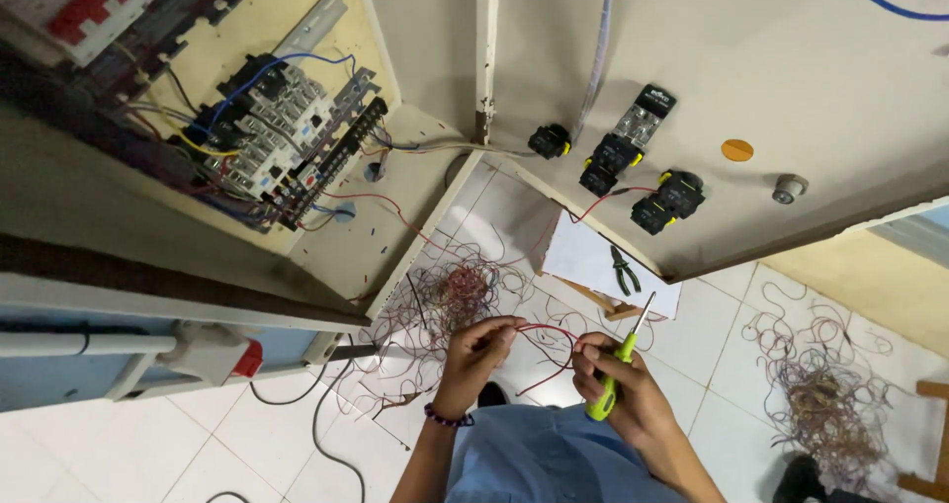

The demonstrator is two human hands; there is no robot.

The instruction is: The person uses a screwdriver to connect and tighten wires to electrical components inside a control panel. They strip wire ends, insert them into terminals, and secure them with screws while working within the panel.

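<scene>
Here, in the head view, a thin red wire is pinched in the closed left hand and the right hand, which is also wrapped around a green-handled screwdriver, above the tiled floor. Arguably, the wire is best kept taut and the blade pointed away. A white sheet lies under the open cabinet door, near its lower edge, which bears an orange round sticker.

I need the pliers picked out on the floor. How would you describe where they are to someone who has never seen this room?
Start at the open cabinet door with three black switch blocks on it. Below its lower edge a white sheet of paper lies on the tiled floor. The pliers rest on that sheet, dark with green handles, unlike the yellow-green screwdriver in the right hand.
</scene>
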